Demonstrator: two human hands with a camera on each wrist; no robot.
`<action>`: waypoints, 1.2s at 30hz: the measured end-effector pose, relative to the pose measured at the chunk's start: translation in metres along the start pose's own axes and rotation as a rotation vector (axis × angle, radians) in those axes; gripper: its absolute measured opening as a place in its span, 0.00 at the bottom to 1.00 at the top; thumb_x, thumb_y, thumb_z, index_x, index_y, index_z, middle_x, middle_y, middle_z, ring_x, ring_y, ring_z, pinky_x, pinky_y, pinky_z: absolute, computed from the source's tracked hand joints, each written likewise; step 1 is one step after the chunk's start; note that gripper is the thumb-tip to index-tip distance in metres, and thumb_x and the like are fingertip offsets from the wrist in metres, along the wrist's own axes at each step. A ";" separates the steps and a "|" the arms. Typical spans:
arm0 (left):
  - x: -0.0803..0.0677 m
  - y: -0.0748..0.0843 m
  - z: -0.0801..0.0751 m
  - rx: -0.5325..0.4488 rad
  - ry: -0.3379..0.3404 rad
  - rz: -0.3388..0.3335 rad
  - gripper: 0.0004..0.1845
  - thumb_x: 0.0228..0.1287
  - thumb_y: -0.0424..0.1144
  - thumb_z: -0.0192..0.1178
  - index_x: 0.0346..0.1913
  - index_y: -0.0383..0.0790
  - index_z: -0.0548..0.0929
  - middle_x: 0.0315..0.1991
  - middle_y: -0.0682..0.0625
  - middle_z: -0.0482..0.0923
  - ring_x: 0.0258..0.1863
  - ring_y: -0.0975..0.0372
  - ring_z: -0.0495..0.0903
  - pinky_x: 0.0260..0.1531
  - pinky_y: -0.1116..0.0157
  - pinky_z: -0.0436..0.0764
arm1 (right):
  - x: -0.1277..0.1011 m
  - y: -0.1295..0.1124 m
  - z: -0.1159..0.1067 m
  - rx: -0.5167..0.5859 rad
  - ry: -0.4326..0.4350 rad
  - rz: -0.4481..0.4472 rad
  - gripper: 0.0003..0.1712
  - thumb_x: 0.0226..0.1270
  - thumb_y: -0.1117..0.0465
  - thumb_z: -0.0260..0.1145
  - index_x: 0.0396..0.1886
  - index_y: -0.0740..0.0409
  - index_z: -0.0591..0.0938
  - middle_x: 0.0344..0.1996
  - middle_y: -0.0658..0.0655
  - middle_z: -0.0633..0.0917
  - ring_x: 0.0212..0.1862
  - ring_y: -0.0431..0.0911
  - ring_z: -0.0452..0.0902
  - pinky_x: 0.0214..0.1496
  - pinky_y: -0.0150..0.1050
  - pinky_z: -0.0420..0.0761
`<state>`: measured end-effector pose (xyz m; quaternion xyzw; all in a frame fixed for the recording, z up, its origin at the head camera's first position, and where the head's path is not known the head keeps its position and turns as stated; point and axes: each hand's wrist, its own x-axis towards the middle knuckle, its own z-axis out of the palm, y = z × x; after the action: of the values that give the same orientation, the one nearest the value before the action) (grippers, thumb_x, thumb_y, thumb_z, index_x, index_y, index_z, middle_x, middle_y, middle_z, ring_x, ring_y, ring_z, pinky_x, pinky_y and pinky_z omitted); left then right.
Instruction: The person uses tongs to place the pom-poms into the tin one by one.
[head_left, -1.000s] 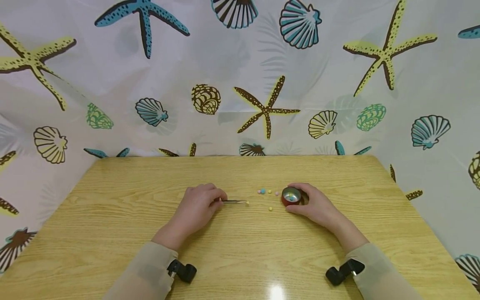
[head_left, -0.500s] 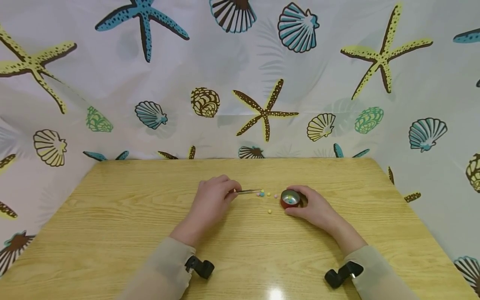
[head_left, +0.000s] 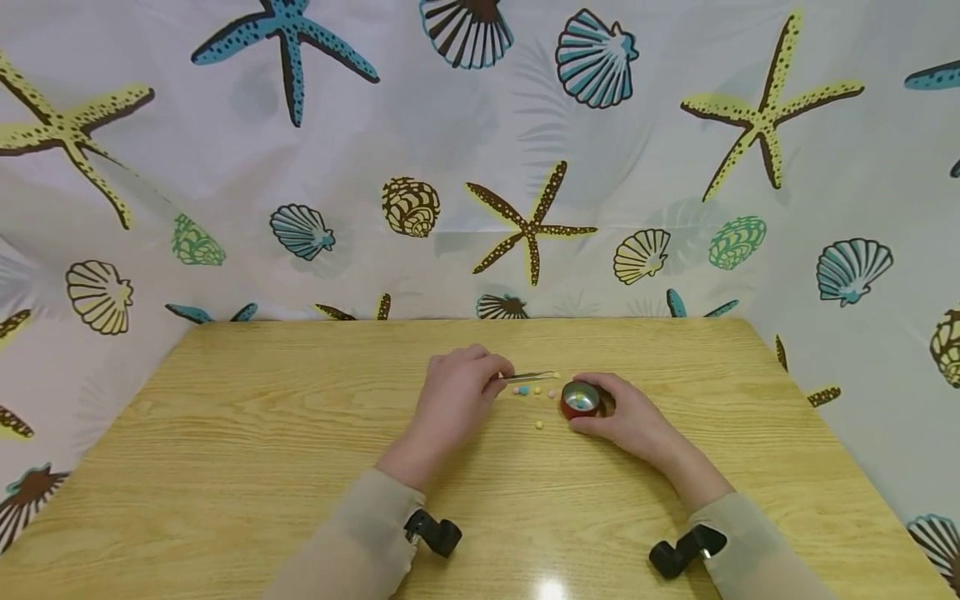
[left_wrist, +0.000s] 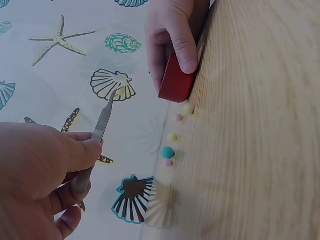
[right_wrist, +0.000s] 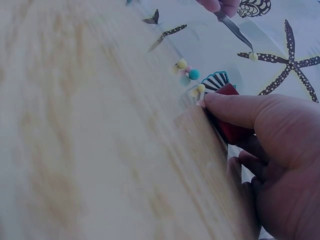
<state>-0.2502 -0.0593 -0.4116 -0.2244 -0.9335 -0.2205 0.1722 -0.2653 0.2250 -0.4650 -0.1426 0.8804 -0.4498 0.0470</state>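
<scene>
My left hand [head_left: 461, 396] pinches metal tweezers [head_left: 528, 377] with bent tips. A small yellow ball [right_wrist: 253, 56] sits between the tips, raised above the table and left of the tin. My right hand [head_left: 633, 417] grips a small round tin [head_left: 572, 412], red outside and silvery inside, with thumb and fingers on opposite sides. Small yellow and blue balls lie inside it in the head view. Left of the tin are loose balls: a blue one [left_wrist: 168, 152], pink ones [left_wrist: 179, 118] and yellow ones [left_wrist: 173, 137].
The wood-grain table [head_left: 262, 433] spreads around both hands. Behind it and along its sides hangs a white cloth [head_left: 450, 108] printed with starfish and shells. Each wrist wears a black camera [head_left: 435, 533] over a beige sleeve.
My left hand has moved right and slightly away from me, carrying the tweezers and yellow ball over the loose balls toward the tin. The right hand stays around the tin.
</scene>
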 end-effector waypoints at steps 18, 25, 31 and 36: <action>-0.001 0.019 0.021 0.076 -0.045 0.003 0.07 0.77 0.37 0.72 0.51 0.52 0.93 0.44 0.55 0.87 0.45 0.56 0.85 0.57 0.46 0.76 | 0.000 -0.001 -0.001 -0.002 0.002 -0.008 0.38 0.71 0.55 0.83 0.76 0.56 0.80 0.73 0.64 0.80 0.77 0.63 0.71 0.79 0.64 0.67; -0.002 0.019 0.026 0.105 -0.055 0.000 0.07 0.77 0.37 0.73 0.51 0.53 0.93 0.44 0.56 0.86 0.45 0.56 0.84 0.56 0.47 0.77 | 0.000 -0.001 0.000 -0.002 0.001 -0.016 0.37 0.71 0.55 0.83 0.76 0.57 0.80 0.72 0.64 0.81 0.76 0.63 0.73 0.79 0.64 0.67; -0.002 0.019 0.025 0.108 -0.052 0.000 0.07 0.76 0.37 0.73 0.50 0.53 0.94 0.43 0.56 0.86 0.44 0.56 0.84 0.56 0.48 0.77 | 0.000 0.000 0.000 0.005 0.001 -0.019 0.37 0.71 0.56 0.83 0.76 0.57 0.80 0.72 0.64 0.81 0.76 0.63 0.73 0.78 0.64 0.68; -0.002 0.019 0.025 0.106 -0.049 -0.003 0.06 0.76 0.37 0.73 0.50 0.53 0.94 0.42 0.56 0.86 0.43 0.56 0.84 0.55 0.48 0.77 | 0.000 0.001 0.000 0.015 0.000 -0.016 0.37 0.71 0.56 0.83 0.76 0.57 0.80 0.72 0.64 0.81 0.76 0.63 0.72 0.79 0.64 0.67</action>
<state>-0.2445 -0.0327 -0.4272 -0.2187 -0.9482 -0.1653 0.1605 -0.2657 0.2251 -0.4655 -0.1493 0.8758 -0.4568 0.0442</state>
